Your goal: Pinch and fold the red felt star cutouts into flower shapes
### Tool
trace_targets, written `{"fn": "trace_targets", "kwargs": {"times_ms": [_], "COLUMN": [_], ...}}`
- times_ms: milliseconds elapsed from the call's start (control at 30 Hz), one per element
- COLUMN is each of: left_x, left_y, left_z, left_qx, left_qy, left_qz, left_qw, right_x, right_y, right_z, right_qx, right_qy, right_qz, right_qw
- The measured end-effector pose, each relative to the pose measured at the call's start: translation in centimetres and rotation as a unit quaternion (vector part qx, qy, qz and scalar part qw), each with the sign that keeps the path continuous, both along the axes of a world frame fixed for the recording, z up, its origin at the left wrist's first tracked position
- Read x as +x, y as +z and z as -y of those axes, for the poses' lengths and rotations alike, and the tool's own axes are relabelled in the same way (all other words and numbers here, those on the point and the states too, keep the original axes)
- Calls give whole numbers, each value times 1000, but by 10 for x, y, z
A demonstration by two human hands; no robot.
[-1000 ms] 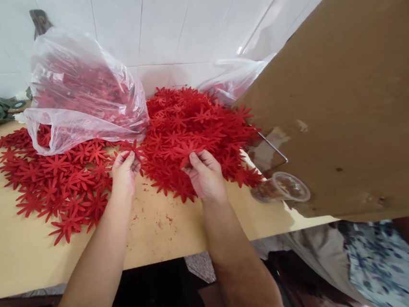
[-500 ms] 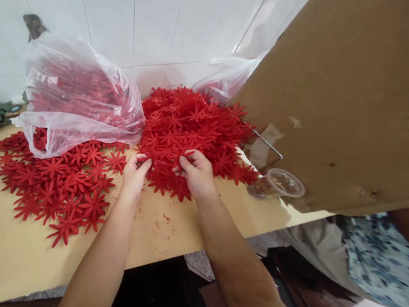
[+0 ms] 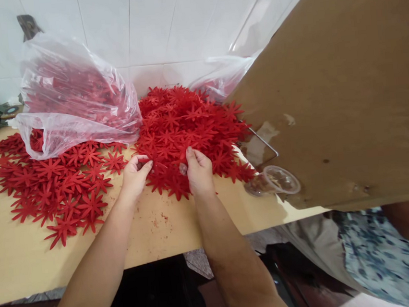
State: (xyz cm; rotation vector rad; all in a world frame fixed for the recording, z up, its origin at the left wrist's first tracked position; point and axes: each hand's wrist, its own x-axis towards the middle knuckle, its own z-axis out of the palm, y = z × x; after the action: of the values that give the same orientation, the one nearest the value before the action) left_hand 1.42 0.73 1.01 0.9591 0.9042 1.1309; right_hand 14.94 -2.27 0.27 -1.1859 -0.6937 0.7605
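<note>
A thick heap of red star-shaped felt flowers (image 3: 187, 121) lies on the wooden table (image 3: 19, 258) against the tiled wall. My left hand (image 3: 133, 176) is at the heap's front left edge, thumb and forefinger pinched on a flower there. Close beside it, my right hand (image 3: 199, 171) rests on the heap's front edge, its fingertips and thumb closed on another flower. To the left, more red flowers (image 3: 48, 188) are spread flat in a single layer.
A clear plastic bag (image 3: 72, 98) holding red flowers sits at the back left; a second bag (image 3: 226, 74) lies behind the heap. A large cardboard sheet (image 3: 339, 92) overhangs the right side, above a clear plastic cup (image 3: 275, 180). Another person's patterned clothing (image 3: 381, 257) shows at lower right.
My left hand left its flower at the spread layer and moved right to the heap. My right hand lowered its lifted flower and now grips in the heap's edge.
</note>
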Motion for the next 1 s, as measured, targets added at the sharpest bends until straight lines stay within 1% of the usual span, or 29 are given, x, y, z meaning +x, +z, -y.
{"fn": "trace_targets", "kwargs": {"times_ms": [100, 233, 300, 467, 567, 767, 833, 933, 1000], "left_x": [1, 2, 2, 4, 5, 6, 6, 5, 6], "left_y": [0, 2, 3, 1, 0, 2, 3, 3, 3], "left_z": [0, 2, 2, 5, 6, 8, 9, 10, 11], "left_qx": [0, 8, 10, 22, 27, 27, 32, 37, 38], "left_qy": [-1, -1, -8, -37, -45, -57, -73, -97, -85], "left_qz": [-1, -3, -3, -5, -10, -5, -2, -8, -13], "left_qw": [1000, 1000, 1000, 999, 999, 998, 997, 995, 996], "right_x": [3, 5, 4, 1, 1, 2, 2, 4, 4], "right_y": [-2, -3, -3, 0, 1, 3, 2, 0, 0], "right_z": [-2, -3, -3, 2, 4, 6, 4, 2, 2], "right_qx": [-6, -11, -7, -7, -16, -5, 11, 17, 9], "right_qy": [-7, -8, 0, 37, 36, 3, 13, 31, 52], "right_qz": [17, -8, 0, 85, 118, 86, 92, 73, 67], "right_qw": [1000, 1000, 1000, 996, 992, 996, 996, 997, 996]}}
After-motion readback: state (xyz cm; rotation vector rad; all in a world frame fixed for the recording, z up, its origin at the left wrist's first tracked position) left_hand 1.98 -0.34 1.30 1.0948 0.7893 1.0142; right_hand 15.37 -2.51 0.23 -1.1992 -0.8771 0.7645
